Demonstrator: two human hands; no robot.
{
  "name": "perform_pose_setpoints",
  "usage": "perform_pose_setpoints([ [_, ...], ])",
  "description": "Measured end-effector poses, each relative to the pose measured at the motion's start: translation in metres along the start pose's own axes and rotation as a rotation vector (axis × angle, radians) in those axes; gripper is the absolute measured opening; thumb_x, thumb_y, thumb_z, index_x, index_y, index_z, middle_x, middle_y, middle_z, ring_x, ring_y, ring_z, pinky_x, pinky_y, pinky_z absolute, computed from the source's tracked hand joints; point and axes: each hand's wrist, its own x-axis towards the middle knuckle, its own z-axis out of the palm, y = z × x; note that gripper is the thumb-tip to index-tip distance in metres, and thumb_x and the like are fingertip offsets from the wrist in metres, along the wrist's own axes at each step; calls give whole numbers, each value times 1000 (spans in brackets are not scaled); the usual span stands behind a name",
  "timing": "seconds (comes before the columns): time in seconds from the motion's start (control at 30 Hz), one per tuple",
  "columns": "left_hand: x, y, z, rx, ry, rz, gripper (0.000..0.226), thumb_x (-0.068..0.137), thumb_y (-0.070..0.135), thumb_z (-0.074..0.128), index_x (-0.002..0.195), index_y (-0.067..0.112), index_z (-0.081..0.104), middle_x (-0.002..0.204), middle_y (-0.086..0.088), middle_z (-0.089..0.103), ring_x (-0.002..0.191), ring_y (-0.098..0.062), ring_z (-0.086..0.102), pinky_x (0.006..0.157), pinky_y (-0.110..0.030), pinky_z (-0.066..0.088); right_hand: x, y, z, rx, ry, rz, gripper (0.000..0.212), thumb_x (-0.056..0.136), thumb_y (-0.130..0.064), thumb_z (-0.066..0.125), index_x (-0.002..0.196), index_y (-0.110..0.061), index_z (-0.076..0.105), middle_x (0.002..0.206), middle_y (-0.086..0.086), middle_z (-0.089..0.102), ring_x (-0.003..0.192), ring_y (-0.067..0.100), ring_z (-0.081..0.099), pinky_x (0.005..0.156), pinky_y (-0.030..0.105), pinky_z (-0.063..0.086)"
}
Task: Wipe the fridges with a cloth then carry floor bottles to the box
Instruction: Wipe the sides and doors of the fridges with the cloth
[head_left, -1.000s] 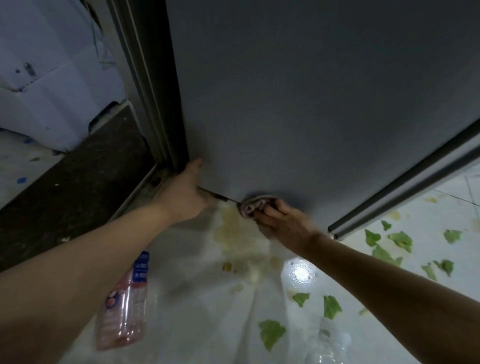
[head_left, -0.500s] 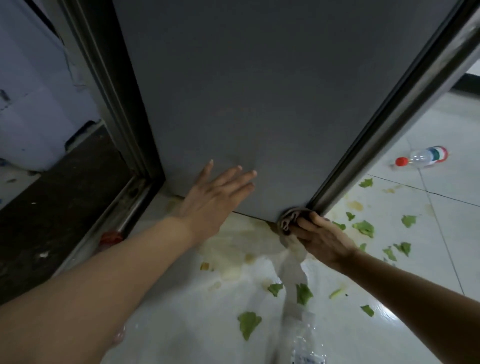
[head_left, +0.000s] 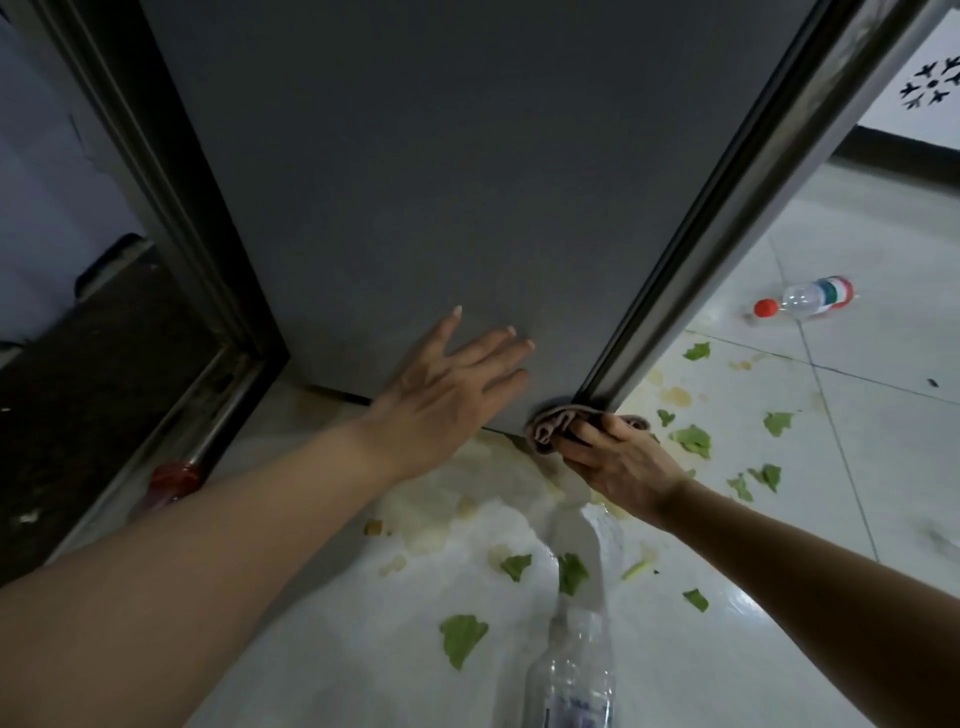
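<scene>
Wiping stage in hand; bottle stage judged not yet begun.

The left hand lies flat on the lower grey face of the fridge, fingers straight and spread, grip released, grasping nothing. Judged purpose: to brace the person while the other hand works low down.

The right hand has its grip clenched round a bunched pinkish cloth, pressed against the fridge's bottom right corner, just beneath the metal edge strip. Bunching appears intended to push fabric into the seam.

The cloth's long axis runs left to right along the bottom edge, its folded end pointing left.

Bottles lie on the tiled floor. A red-capped bottle lies far right on its side, long axis near horizontal, cap pointing left. A clear bottle lies near centre, neck pointing away towards the fridge. A third red-ended bottle lies left, partly hidden by the left arm; orientation unclear.

Green leaf scraps and yellowish stains litter the floor. No box in view.
</scene>
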Motion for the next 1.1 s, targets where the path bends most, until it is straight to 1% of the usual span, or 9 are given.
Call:
perform_pose_setpoints([
  [0.2, 0, 7, -2, -28, -161, -62, 75, 71, 4, 8, 141, 14, 31, 158, -5, 9, 146, -21, 3, 113, -50, -8, 1, -10, -3, -55, 6, -75, 56, 82, -15, 50, 137, -21, 47, 145, 0, 37, 130, 24, 38, 100, 34, 38],
  [0.27, 2, 6, -10, -31, -149, -56, 75, 71, 2, 9, 142, 14, 31, 158, -6, 10, 146, -22, 3, 113, -50, -10, -2, -6, -10, -95, -16, -45, 56, 83, -13, 55, 138, -19, 45, 147, 3, 32, 133, 26, 34, 104, 36, 35],
  [0.43, 16, 4, -44, 30, -15, -40, 74, 72, 8, 8, 140, 11, 38, 157, -9, 16, 145, -26, 14, 112, -56, -2, -17, 39, -30, -149, 119, 85, 54, 63, -11, 67, 114, -30, 66, 128, -7, 56, 119, 24, 41, 95, 37, 30],
  [0.5, 23, 5, -58, 108, 81, -59, 70, 73, 2, 24, 141, 12, 36, 157, -10, 13, 144, -27, 17, 111, -57, 2, -24, 58, -40, -160, 147, 96, 54, 61, -13, 76, 111, -31, 67, 127, -9, 57, 118, 23, 43, 94, 36, 34],
  [0.57, 32, 4, -71, 157, 186, -116, 76, 74, -1, 37, 146, 15, 20, 158, -6, -3, 145, -25, 9, 109, -54, -5, -30, 75, -52, -183, 167, 135, 56, 60, -14, 82, 111, -32, 66, 126, -11, 58, 117, 18, 51, 93, 33, 42],
  [0.67, 45, 0, -91, 178, 246, -192, 80, 77, 2, 28, 144, 21, -12, 143, 2, -42, 143, -21, -14, 106, -50, -19, -41, 95, -65, -152, 226, 145, 62, 59, -9, 81, 116, -27, 64, 131, -4, 54, 120, 26, 44, 97, 40, 34],
  [0.83, 50, -10, -103, 285, 135, -198, 84, 91, 9, 35, 135, 20, -35, 123, 2, -64, 136, -19, -33, 103, -56, -21, -59, 135, -95, -197, 338, 224, 57, 68, -6, 75, 121, -22, 60, 136, 1, 49, 125, 31, 41, 104, 47, 29],
  [0.97, 54, -10, -122, 271, 56, -181, 82, 91, 11, 41, 144, 21, -20, 139, 2, -51, 144, -21, -16, 109, -57, -12, -72, 169, -122, -186, 413, 257, 52, 72, -2, 62, 120, -21, 60, 133, 2, 53, 125, 30, 43, 102, 47, 39],
  [1.1, 64, -7, -164, 275, 244, -203, 73, 89, 11, 41, 148, 19, 0, 156, -5, -17, 144, -24, -7, 111, -53, -10, -81, 197, -151, -219, 466, 274, 47, 70, -9, 67, 115, -23, 65, 128, 1, 59, 121, 29, 50, 98, 44, 36],
])
